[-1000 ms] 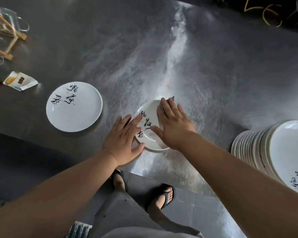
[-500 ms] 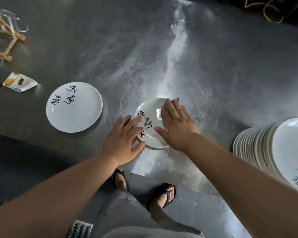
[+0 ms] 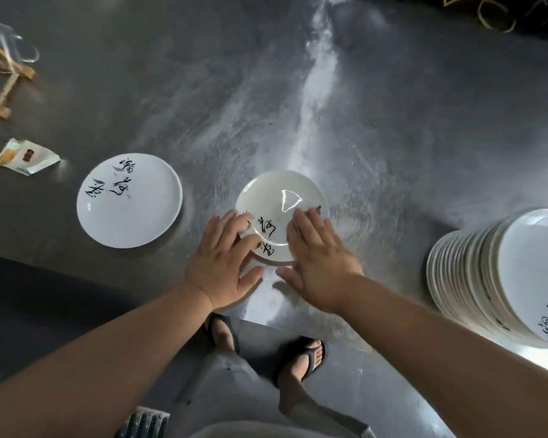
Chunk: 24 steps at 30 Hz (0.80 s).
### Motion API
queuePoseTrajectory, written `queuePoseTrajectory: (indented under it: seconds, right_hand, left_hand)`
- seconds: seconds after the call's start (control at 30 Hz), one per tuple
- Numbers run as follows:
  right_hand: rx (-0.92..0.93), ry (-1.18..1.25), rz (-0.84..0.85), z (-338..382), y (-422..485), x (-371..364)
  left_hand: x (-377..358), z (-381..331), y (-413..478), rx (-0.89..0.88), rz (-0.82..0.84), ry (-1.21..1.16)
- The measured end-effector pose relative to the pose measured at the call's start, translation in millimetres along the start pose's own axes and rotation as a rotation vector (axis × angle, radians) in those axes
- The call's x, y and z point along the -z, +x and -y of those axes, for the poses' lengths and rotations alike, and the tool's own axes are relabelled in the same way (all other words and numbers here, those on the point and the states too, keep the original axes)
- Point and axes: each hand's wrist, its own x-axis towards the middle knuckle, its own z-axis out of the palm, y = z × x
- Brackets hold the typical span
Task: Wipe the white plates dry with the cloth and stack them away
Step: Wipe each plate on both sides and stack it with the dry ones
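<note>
Steel counter (image 3: 393, 121): toward its left edge a lone plate (image 3: 129, 213) lies flat, and near the front edge your left hand (image 3: 225, 263) rests, fingers straight, on the rim of the middle plate (image 3: 276, 191). Your right hand (image 3: 321, 263), also flat and ungripping, has slid back off the plate's centre, baring more of it. The wipe looks nearly done, with the stack (image 3: 475, 279) waiting at the right edge.

Count: 2 loose round white ceramic plates (image 3: 130, 213) (image 3: 266, 197), black lettering: one by steel worktop (image 3: 393, 137) left edge, one at front edge. 1 stack of same plates (image 3: 475, 279), right edge, count unreadable. 1 silver foil packet (image 3: 27, 157).
</note>
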Motion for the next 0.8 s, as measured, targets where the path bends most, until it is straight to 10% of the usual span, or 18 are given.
queuePoseTrajectory:
  seconds: [0.2,0.37,0.53,0.8]
  right_hand:
    - [0.343,-0.086,-0.104,-41.7,-32.4,-26.0]
    - [-0.035,0.013,-0.089,-37.5,-6.5,-5.3]
    - [0.218,-0.004,-0.065,-20.8,-36.1,-21.3]
    - [-0.085,0.130,-0.051,-4.7,-9.4,-5.0]
  left_hand:
    - [0.0,-1.5,3.0,0.038,0.026,0.042]
    - [-1.3,-0.4,3.7,-0.031,0.036,0.055]
    - [-2.4,0.9,3.7,-0.024,0.019,0.036]
    - [-2.5,0.2,1.5,0.026,-0.021,0.027]
